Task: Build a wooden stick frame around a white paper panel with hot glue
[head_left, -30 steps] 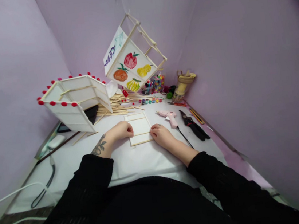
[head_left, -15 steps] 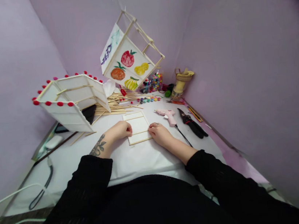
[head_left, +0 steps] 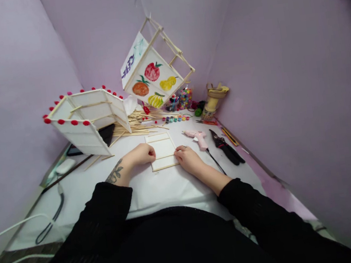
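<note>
A small white panel (head_left: 164,147) edged with thin wooden sticks lies flat on the white-covered table in front of me. Across its lower part runs a thin wooden stick (head_left: 166,156). My left hand (head_left: 143,154) is closed at the left end of this stick, its fingers pinched together at the panel's edge. At the opposite end, the fingertips of my right hand (head_left: 186,157) close on the stick and rest against the panel's right edge. Both fingertips partly hide the stick's ends. Right of the panel lies a pink glue gun (head_left: 199,138), its dark cord passing beside my right forearm.
Black pruning shears (head_left: 226,146) and a yellow cutter (head_left: 229,136) lie on the right. Behind are loose sticks (head_left: 134,126), beads (head_left: 177,118) and a bamboo holder (head_left: 212,103). A white folding frame with red pompoms (head_left: 87,132) stands left; a fruit-painted lantern (head_left: 157,75) hangs above.
The whole view has shifted slightly, so the surroundings sit a little lower and further right. Both hands keep their places on the stick and panel.
</note>
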Demonstrator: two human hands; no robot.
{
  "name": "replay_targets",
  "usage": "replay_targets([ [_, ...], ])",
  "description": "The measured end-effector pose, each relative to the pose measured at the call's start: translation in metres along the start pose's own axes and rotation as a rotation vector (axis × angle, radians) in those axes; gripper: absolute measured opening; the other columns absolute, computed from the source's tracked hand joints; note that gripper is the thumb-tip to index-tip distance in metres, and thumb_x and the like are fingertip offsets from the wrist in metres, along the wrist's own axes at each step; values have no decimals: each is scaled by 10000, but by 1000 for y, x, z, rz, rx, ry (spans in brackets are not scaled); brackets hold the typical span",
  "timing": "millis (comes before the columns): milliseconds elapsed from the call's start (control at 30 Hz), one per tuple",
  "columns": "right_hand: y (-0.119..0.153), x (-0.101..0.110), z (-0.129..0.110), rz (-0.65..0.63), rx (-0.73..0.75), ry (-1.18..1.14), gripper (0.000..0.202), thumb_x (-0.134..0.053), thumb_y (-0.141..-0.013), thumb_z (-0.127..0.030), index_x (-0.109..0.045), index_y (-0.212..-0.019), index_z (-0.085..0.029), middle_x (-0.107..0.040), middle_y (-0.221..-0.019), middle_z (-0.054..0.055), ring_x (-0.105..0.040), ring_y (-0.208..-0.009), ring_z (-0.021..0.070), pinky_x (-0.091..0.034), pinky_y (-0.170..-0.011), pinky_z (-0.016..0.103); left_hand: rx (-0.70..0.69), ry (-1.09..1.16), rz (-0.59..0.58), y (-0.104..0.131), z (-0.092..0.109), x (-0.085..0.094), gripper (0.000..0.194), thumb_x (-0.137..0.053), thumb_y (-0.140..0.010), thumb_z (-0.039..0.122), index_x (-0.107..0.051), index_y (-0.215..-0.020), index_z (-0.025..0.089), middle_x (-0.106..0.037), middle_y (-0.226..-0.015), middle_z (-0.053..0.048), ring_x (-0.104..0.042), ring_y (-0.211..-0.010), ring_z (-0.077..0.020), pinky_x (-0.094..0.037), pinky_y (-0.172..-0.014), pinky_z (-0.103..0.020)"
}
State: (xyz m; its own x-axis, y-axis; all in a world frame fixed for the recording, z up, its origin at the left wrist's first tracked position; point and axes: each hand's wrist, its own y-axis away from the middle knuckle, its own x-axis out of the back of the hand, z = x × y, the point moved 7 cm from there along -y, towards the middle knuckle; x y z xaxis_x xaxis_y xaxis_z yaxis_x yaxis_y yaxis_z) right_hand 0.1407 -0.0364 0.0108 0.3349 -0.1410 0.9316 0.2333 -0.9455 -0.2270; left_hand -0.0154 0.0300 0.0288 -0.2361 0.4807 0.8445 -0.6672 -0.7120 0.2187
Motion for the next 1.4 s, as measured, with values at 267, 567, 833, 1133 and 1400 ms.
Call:
replay_targets([
  [267, -1, -2, 0, -26, 5, -8, 282, -473, -847, -37, -731, -948, -92, -659, -1119, 170, -588, -1031, 225, -421, -936, 327, -16, -153, 22, 1, 15, 3, 156, -558, -623, 193, -705, -670, 169, -646, -629, -29, -537, -619, -153, -372, -615, -264],
  [567, 2, 24, 31, 35, -156, -213, 366, -509, -807, -13, -702, -1082, -159, -672, -1095, 111, -612, -1009, 201, -443, -918, 319, 26, 168, 126, -2, -26, 10, 193, -559, -678, 298, -665, -754, 156, -615, -637, -1, -516, -565, -122, -374, -557, -239],
  [833, 4, 3, 7, -4, -76, -93, 265, -534, -862, -92, -735, -1014, -175, -586, -908, 77, -571, -854, 163, -422, -863, 265, -48, 110, 15, -1, -8, 0, 184, -620, -650, 292, -711, -750, 167, -661, -688, -7, -550, -636, -127, -387, -602, -229],
  [1133, 5, -3, 11, 6, -31, -40, 234, -506, -905, -155, -735, -937, -186, -597, -871, 76, -561, -817, 176, -413, -785, 254, -30, 44, 55, -5, -5, 0, 176, -595, -652, 247, -743, -718, 176, -689, -661, -13, -569, -634, -138, -401, -637, -239],
  [1400, 3, -3, 9, -13, -21, -9, 246, -491, -917, -171, -734, -955, -180, -614, -892, 88, -566, -802, 175, -403, -766, 253, -4, 42, 28, -9, -7, 0, 172, -602, -630, 258, -736, -699, 174, -681, -650, -11, -567, -635, -142, -399, -606, -238],
])
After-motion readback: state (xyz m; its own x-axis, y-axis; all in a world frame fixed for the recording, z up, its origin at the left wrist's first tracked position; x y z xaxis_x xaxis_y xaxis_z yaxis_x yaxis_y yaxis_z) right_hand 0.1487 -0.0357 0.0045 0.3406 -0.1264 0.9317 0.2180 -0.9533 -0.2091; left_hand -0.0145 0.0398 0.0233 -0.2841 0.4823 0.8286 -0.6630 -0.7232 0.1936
